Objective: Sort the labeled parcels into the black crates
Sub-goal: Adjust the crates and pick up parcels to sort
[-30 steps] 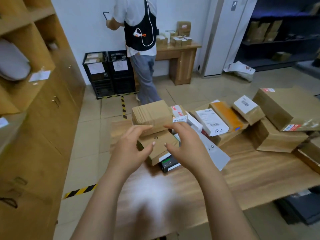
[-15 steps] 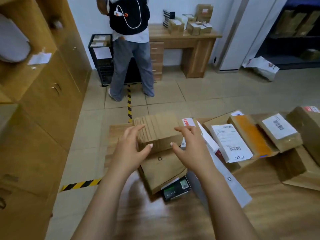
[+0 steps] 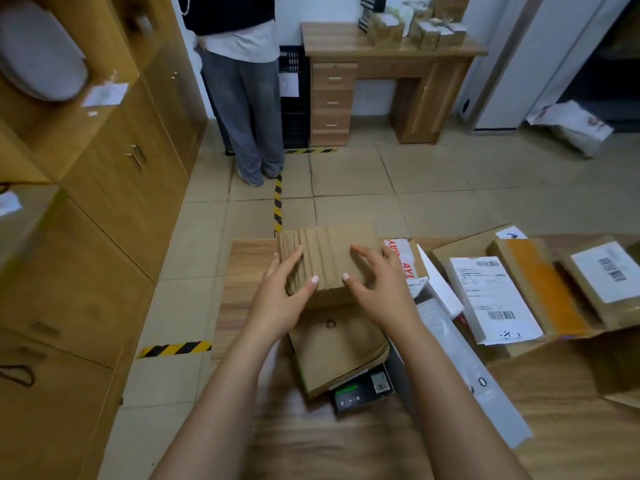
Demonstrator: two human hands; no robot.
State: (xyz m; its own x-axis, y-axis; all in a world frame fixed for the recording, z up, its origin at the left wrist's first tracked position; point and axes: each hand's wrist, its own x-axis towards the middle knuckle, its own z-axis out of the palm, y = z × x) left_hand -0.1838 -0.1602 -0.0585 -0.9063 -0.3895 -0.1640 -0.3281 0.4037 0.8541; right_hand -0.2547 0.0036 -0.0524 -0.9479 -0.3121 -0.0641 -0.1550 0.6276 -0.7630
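A brown cardboard parcel point(image 3: 332, 251) wrapped in ridged tape lies at the table's far left corner, on top of a flat brown parcel point(image 3: 339, 351). My left hand point(image 3: 280, 299) grips its left side, thumb on the near top edge. My right hand point(image 3: 377, 289) grips its right side, fingers over the top. A black crate point(image 3: 294, 98) with a white paper label stands against the far wall, partly hidden behind a standing person point(image 3: 242, 98).
Labelled parcels cover the wooden table point(image 3: 242, 265) to the right: a white-labelled one point(image 3: 491, 296), an orange-taped box point(image 3: 540, 289), a grey mailer point(image 3: 467, 375), a black-green box point(image 3: 363, 393). Wooden cabinets point(image 3: 104, 168) line the left. A desk point(image 3: 381, 53) with small boxes stands behind.
Both hands have reached forward and closed on the taped parcel's sides. The view has tilted down and moved closer; the person now stands in front of the crates.
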